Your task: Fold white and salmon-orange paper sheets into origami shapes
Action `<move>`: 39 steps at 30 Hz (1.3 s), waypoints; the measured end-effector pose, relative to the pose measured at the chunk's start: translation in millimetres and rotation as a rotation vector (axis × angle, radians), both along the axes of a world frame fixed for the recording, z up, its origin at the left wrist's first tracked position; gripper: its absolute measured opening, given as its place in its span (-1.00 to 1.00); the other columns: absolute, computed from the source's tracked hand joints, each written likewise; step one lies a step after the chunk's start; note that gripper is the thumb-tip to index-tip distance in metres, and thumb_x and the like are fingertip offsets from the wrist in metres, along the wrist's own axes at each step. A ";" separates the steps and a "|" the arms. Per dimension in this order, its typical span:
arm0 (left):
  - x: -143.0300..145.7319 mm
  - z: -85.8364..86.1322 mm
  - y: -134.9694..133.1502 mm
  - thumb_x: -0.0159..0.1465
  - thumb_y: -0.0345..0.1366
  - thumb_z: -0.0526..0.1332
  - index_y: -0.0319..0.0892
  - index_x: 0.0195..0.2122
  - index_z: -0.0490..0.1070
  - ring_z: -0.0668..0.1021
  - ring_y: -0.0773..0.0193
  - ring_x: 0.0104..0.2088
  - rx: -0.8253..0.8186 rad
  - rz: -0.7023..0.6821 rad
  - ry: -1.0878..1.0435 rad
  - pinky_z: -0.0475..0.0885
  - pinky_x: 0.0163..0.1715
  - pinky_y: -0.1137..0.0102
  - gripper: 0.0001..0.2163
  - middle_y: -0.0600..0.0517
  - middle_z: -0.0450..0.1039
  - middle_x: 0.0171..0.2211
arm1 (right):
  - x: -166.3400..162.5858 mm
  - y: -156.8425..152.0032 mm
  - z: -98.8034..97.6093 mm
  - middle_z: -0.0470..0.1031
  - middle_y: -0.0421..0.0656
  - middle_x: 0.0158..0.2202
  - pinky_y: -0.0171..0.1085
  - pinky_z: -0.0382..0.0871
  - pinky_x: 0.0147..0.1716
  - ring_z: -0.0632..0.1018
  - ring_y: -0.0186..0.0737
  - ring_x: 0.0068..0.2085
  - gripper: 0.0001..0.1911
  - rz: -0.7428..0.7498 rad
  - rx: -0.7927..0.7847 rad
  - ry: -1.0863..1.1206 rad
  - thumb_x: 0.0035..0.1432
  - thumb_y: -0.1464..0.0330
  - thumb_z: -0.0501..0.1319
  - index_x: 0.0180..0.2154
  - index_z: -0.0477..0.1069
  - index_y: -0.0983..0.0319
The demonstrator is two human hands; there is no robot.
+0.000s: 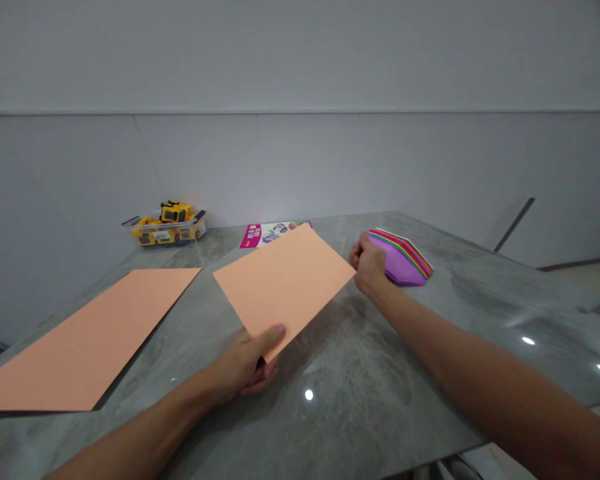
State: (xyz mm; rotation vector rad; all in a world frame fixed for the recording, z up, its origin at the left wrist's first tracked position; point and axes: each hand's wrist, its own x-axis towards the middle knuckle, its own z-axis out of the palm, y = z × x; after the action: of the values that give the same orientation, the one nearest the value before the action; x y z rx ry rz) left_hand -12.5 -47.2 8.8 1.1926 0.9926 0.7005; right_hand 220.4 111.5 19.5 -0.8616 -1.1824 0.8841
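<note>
An orange sheet of paper (285, 283) is held slightly above the grey marble table (380, 373) between both hands. My left hand (247, 363) pinches its near corner, thumb on top and fingers underneath. My right hand (367, 263) is closed on the sheet's far right corner. A second, larger orange sheet (90, 337) lies flat on the table to the left, touched by neither hand.
A fanned stack of coloured paper (405, 260), purple on top, lies just right of my right hand. A pink paper packet (265, 235) sits behind the held sheet. A clear tray with yellow toy vehicles (167, 225) stands by the wall at the back left.
</note>
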 end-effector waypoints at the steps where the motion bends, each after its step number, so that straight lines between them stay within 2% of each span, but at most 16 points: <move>1: -1.2 -2.3 -0.2 0.20 0.10 0.02 -0.15 -0.76 0.18 0.04 0.48 -0.85 0.026 0.007 0.039 -0.18 -0.80 0.45 -0.49 0.19 -0.05 -0.87 | 3.9 1.9 1.7 -0.13 -0.35 -0.80 -0.31 -0.23 -0.73 -0.06 -0.44 -0.73 -0.32 0.021 -0.015 0.005 0.02 -0.26 -0.21 -0.74 -0.09 0.15; 4: -1.5 -6.7 0.6 0.25 0.09 -0.06 -0.16 -0.75 0.18 0.05 0.47 -0.85 0.126 0.030 0.064 -0.15 -0.79 0.46 -0.46 0.18 -0.04 -0.88 | 2.1 -8.5 -1.0 -0.14 -0.36 -0.81 -0.32 -0.16 -0.76 -0.04 -0.44 -0.75 -0.29 0.180 -0.055 -0.031 -0.01 -0.29 -0.33 -0.75 -0.09 0.15; 5: -0.4 -6.8 1.0 0.26 0.09 -0.07 -0.16 -0.73 0.20 0.05 0.47 -0.85 0.148 0.037 0.055 -0.15 -0.79 0.46 -0.46 0.18 -0.04 -0.87 | -4.3 -17.7 -4.4 -0.12 -0.35 -0.82 -0.33 -0.13 -0.76 -0.02 -0.44 -0.76 -0.28 0.322 -0.078 -0.080 -0.03 -0.30 -0.34 -0.76 -0.08 0.15; 6: 1.1 -6.3 1.2 0.26 0.09 -0.07 -0.16 -0.72 0.21 0.06 0.47 -0.85 0.158 0.044 0.051 -0.14 -0.79 0.46 -0.47 0.18 -0.04 -0.87 | -13.0 -29.1 -8.2 -0.08 -0.34 -0.82 -0.35 -0.09 -0.76 0.01 -0.44 -0.75 -0.25 0.682 -0.102 -0.216 -0.07 -0.32 -0.41 -0.76 -0.05 0.16; 7: 2.8 -5.5 1.1 0.25 0.09 -0.06 -0.16 -0.72 0.21 0.07 0.47 -0.85 0.160 0.049 0.055 -0.13 -0.80 0.47 -0.47 0.18 -0.03 -0.87 | -23.2 -41.9 -11.9 -0.02 -0.32 -0.83 -0.35 -0.06 -0.76 0.06 -0.44 -0.76 -0.22 0.827 -0.118 -0.285 -0.11 -0.34 -0.41 -0.77 0.02 0.17; 9: 5.9 -3.5 0.5 0.23 0.12 -0.05 -0.17 -0.73 0.22 0.10 0.47 -0.84 0.154 0.028 0.076 -0.10 -0.82 0.48 -0.46 0.17 0.00 -0.86 | -43.7 -67.8 -16.9 0.11 -0.28 -0.82 -0.37 -0.01 -0.77 0.16 -0.44 -0.76 -0.22 0.986 -0.137 -0.387 -0.16 -0.36 -0.16 -0.76 0.15 0.22; 10: 7.1 -2.8 0.1 0.21 0.14 -0.04 -0.17 -0.73 0.23 0.11 0.47 -0.84 0.156 0.009 0.075 -0.08 -0.82 0.49 -0.45 0.16 0.01 -0.86 | -52.0 -79.0 -17.7 0.18 -0.26 -0.81 -0.38 0.04 -0.76 0.20 -0.45 -0.76 -0.27 1.051 -0.143 -0.436 -0.12 -0.28 0.00 -0.75 0.21 0.26; 11: 7.9 -2.3 -0.1 0.19 0.17 -0.04 -0.17 -0.73 0.24 0.11 0.46 -0.85 0.161 -0.007 0.065 -0.06 -0.83 0.49 -0.45 0.17 0.02 -0.86 | -58.4 -87.9 -17.3 0.21 -0.25 -0.79 -0.39 0.07 -0.74 0.23 -0.45 -0.75 -0.30 1.123 -0.139 -0.492 -0.07 -0.23 0.05 -0.74 0.24 0.28; 12: 8.4 -2.1 -0.1 0.18 0.18 -0.04 -0.17 -0.73 0.25 0.11 0.46 -0.85 0.165 -0.024 0.054 -0.05 -0.84 0.50 -0.44 0.17 0.02 -0.86 | -62.6 -94.4 -16.3 0.19 -0.27 -0.79 -0.40 0.08 -0.73 0.23 -0.46 -0.75 -0.29 1.176 -0.105 -0.558 -0.02 -0.22 0.00 -0.74 0.22 0.28; 18: 5.6 0.2 2.2 0.20 0.17 -0.05 -0.20 -0.61 0.36 0.04 0.49 -0.83 0.121 -0.089 0.021 -0.11 -0.83 0.50 -0.46 0.21 -0.02 -0.83 | -60.5 -94.8 -12.6 0.17 -0.31 -0.75 -0.41 0.05 -0.73 0.21 -0.46 -0.71 -0.34 1.145 -0.053 -0.575 0.02 -0.20 -0.03 -0.67 0.19 0.25; 25: 1.7 2.8 1.3 0.19 0.14 -0.02 -0.16 -0.70 0.22 0.01 0.48 -0.84 0.010 -0.087 0.086 -0.15 -0.82 0.49 -0.49 0.20 -0.07 -0.85 | -49.9 -83.5 -12.5 0.08 -0.34 -0.74 -0.39 -0.04 -0.70 0.13 -0.47 -0.67 -0.35 0.935 -0.052 -0.508 -0.11 -0.24 0.07 -0.66 0.13 0.24; 33: -2.9 4.2 0.8 0.17 0.12 0.03 -0.16 -0.72 0.19 0.01 0.49 -0.84 -0.042 -0.072 0.052 -0.16 -0.80 0.48 -0.50 0.22 -0.11 -0.86 | -24.4 -48.8 -18.8 -0.01 -0.37 -0.78 -0.36 -0.15 -0.70 0.05 -0.50 -0.71 -0.35 0.753 -0.052 -0.433 -0.10 -0.20 0.13 -0.73 0.01 0.20; 39: -4.3 5.8 2.3 0.16 0.12 0.05 -0.16 -0.72 0.20 0.01 0.49 -0.84 -0.050 -0.071 0.022 -0.17 -0.79 0.48 -0.50 0.22 -0.10 -0.86 | -1.0 -24.5 -17.1 0.00 -0.37 -0.79 -0.36 -0.19 -0.69 0.02 -0.51 -0.72 -0.40 0.613 -0.027 -0.359 -0.04 -0.08 0.21 -0.72 0.06 0.22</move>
State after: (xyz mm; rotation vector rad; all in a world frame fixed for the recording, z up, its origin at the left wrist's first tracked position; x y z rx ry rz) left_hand -16.8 -44.9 14.6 1.1883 0.9761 0.6049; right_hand 219.4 87.0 2.3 -0.7005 -1.8042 1.2716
